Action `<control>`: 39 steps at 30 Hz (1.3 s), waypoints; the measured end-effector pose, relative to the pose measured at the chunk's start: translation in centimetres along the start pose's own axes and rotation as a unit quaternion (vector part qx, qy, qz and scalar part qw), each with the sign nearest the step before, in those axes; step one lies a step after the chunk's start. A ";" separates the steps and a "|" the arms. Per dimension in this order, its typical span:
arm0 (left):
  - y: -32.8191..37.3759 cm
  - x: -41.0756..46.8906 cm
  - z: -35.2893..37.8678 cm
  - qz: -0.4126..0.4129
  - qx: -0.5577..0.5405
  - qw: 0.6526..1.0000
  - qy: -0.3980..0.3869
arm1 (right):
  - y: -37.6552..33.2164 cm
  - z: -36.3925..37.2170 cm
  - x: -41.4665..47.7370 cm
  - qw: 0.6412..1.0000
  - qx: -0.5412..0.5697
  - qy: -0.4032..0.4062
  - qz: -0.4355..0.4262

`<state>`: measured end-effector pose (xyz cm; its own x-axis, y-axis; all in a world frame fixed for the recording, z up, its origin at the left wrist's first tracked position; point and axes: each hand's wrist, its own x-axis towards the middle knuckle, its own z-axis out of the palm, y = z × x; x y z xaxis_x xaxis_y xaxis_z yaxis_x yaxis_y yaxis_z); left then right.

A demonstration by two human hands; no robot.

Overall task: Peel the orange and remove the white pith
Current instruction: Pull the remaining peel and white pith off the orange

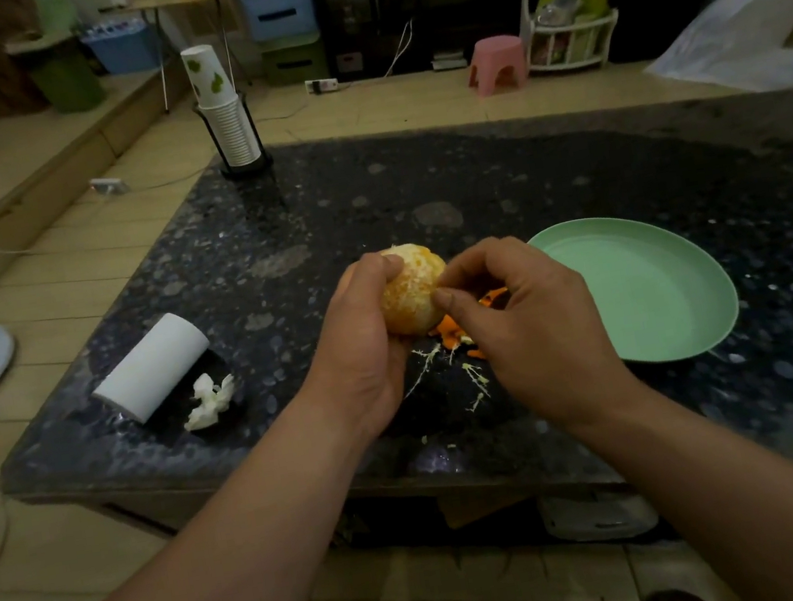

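A peeled orange [409,293] with pale pith patches on its flesh is held above the dark speckled table [547,183]. My left hand [359,337] grips it from the left, fingers curled round it. My right hand [521,317] touches the orange's right side, thumb and forefinger pinching at its surface. Orange peel pieces [449,333] lie on the table beneath the fruit. Pale pith strands [474,376] are scattered between my wrists.
An empty green plate [651,280] sits to the right of my hands. A white paper roll [153,367] and a crumpled tissue [210,400] lie at the left. A stack of paper cups in a black holder [228,119] stands at the far left corner.
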<state>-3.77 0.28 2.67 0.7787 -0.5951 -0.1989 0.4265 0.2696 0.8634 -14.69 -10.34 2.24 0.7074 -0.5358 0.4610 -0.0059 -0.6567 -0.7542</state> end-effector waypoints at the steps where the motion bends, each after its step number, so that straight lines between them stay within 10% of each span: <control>1: 0.0 0.0 0.0 0.001 0.003 1.000 -0.002 | 0.0 -0.1 0.0 1.000 0.003 -0.001 0.004; 21: -0.8 -0.1 0.1 0.022 0.089 0.996 0.024 | -0.5 -0.8 0.4 0.971 -0.217 -0.014 -0.096; 39: 0.4 -0.2 0.0 -0.050 -0.036 0.998 0.011 | 0.0 -0.2 0.0 0.987 -0.140 -0.026 -0.071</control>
<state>-3.81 0.52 3.07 0.7399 -0.6058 -0.2925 0.5342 0.2647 0.8029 -14.83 -10.49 2.34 0.7504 -0.4048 0.5225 -0.0942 -0.8480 -0.5216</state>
